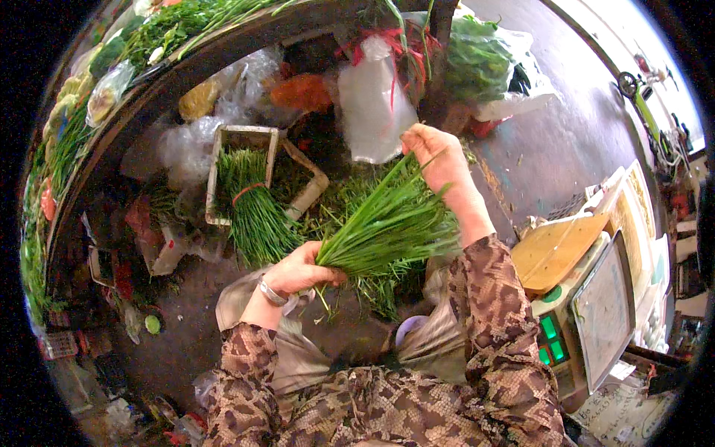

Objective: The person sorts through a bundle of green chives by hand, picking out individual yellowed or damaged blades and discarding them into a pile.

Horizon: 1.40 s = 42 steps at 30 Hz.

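My left hand (304, 271) grips a loose bunch of long green leaves, like Chinese chives (385, 229), at its lower left end. The leaves fan out up and to the right. At their upper tips is my right hand (438, 156), its thumb and fingers pinched together; whether a leaf is between them I cannot tell. Left of the held bunch, a second bunch of chives (260, 218), tied with a red band, leans out of a white foam box (272, 159). Loose leaves and trimmings (382, 296) lie heaped beneath the held bunch.
A digital scale (603, 313) with lit green digits stands at the right, a brown board (558, 254) beside it. Clear plastic bags (374, 106) and red ties hang ahead. Bagged greens (480, 58) lie beyond. A curved stall edge (111, 128) bearing vegetables runs along the left and top.
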Motion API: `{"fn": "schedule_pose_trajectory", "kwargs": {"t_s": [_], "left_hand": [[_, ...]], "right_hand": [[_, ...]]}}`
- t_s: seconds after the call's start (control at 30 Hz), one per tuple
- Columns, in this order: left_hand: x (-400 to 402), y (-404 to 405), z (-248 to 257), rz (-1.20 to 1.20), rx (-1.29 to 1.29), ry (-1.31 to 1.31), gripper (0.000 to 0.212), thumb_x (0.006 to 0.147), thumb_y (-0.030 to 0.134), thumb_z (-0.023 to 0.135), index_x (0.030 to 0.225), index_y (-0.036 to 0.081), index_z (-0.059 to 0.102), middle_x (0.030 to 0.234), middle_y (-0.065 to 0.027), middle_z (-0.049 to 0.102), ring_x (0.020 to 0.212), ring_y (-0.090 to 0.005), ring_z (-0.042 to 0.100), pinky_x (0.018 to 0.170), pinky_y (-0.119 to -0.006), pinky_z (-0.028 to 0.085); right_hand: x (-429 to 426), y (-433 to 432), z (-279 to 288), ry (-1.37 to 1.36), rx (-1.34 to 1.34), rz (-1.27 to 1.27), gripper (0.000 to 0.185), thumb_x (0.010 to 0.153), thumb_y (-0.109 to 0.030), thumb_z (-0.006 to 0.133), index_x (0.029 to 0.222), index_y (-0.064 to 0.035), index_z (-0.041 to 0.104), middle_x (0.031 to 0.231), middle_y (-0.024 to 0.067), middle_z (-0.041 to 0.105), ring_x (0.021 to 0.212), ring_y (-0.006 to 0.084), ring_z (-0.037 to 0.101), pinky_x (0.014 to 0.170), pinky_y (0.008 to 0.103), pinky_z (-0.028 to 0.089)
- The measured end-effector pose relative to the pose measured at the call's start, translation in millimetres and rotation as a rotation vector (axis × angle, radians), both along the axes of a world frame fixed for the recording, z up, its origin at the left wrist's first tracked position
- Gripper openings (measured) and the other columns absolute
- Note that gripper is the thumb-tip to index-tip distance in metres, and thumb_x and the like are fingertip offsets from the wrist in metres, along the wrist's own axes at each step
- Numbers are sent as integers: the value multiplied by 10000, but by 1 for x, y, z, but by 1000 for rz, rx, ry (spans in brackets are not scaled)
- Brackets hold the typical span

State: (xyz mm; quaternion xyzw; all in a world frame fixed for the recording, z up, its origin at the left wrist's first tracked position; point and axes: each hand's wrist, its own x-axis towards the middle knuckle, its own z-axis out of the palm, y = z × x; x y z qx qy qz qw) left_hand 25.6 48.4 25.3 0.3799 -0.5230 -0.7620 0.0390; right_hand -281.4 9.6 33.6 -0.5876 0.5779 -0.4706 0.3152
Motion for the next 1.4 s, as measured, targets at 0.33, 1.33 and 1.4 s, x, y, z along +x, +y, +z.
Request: {"fn": "schedule_pose_trajectory", "kwargs": {"t_s": [0.33, 1.33, 1.4], "left_hand": [[20, -7, 11, 398, 63, 147, 259, 780, -1, 725, 1010, 16, 608, 791, -60, 656, 645, -153, 623, 594, -284, 508], [14, -12, 9, 526, 4, 135, 306, 762, 17, 743, 1038, 23, 612, 817, -67, 672, 678, -173, 658, 593, -290, 534], [13, -11, 11, 523, 3, 145, 314, 762, 17, 746, 1045, 22, 609, 822, -68, 673, 676, -174, 658, 596, -292, 536]], "right_hand": [[-33, 17, 19, -255, 23, -357, 242, 968, -94, 537, 1195, -104, 620, 937, 37, 662, 793, 87, 613, 713, 233, 483], [13, 15, 18, 212, -190, 135, 131, 827, -166, 681, 885, -49, 692, 818, 111, 614, 804, 287, 610, 723, 365, 474], [13, 16, 17, 439, -222, 203, 107, 834, -174, 659, 863, -74, 687, 827, 108, 621, 834, 309, 609, 742, 400, 466]]}}
